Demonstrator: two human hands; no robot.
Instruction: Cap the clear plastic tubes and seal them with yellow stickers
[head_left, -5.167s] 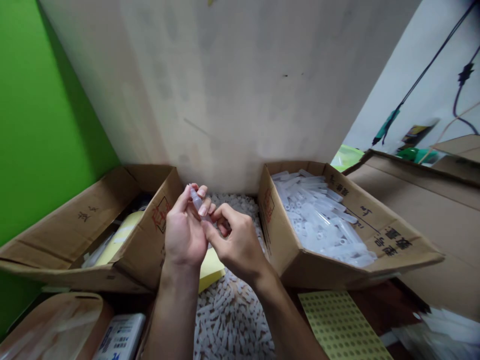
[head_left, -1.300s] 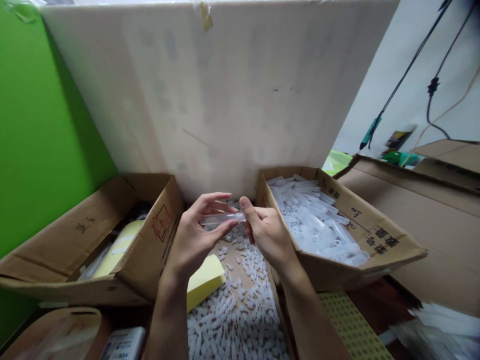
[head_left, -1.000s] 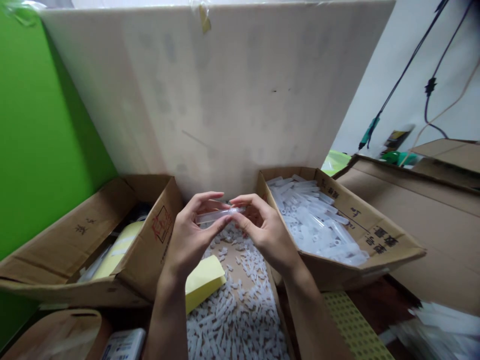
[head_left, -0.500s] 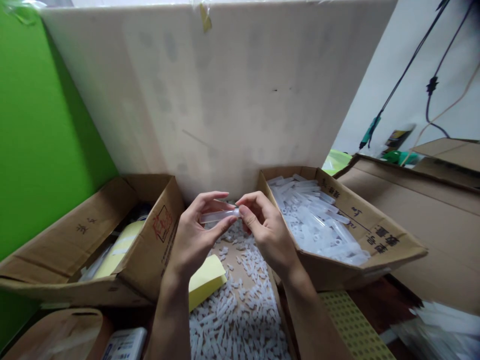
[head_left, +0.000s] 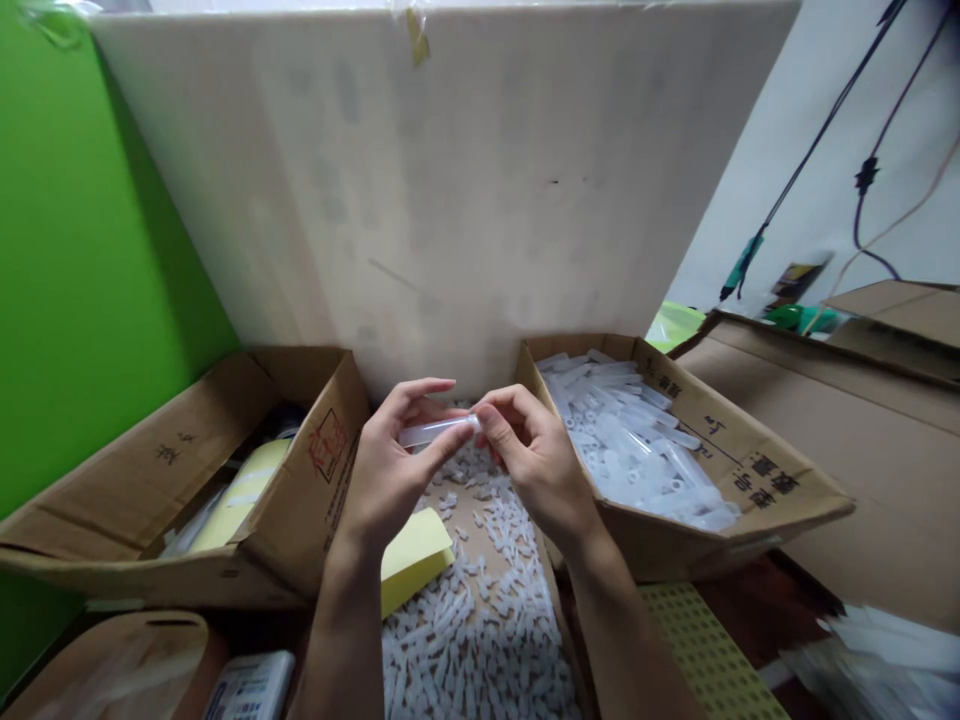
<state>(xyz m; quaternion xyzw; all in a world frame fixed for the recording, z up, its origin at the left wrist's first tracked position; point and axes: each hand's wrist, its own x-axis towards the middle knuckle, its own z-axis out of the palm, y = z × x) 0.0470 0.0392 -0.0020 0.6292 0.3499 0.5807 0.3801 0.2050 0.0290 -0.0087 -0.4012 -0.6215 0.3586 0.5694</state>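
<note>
A translucent plastic tube (head_left: 430, 432) lies nearly level between my two hands, above a shallow cardboard tray (head_left: 480, 505) of small white plastic pieces (head_left: 465, 660). My left hand (head_left: 401, 460) is closed around the tube, its thumb along the near side. At the tube's right end, my right hand (head_left: 525, 445) pinches with thumb and fingers; whether a small piece sits in that pinch is hidden by the fingertips. A folded yellow card (head_left: 416, 560) stands in the tray beside my left wrist.
On the right, a cardboard box (head_left: 787, 490) holds many similar tubes (head_left: 637, 440). Another cardboard box (head_left: 90, 480) on the left contains a yellow item (head_left: 247, 490). A white panel (head_left: 450, 200) rises behind. A yellow perforated sheet (head_left: 709, 650) lies near my right forearm.
My left thumb has shifted slightly up against the tube near its right end. Both hands keep their hold, and the view has moved only a little.
</note>
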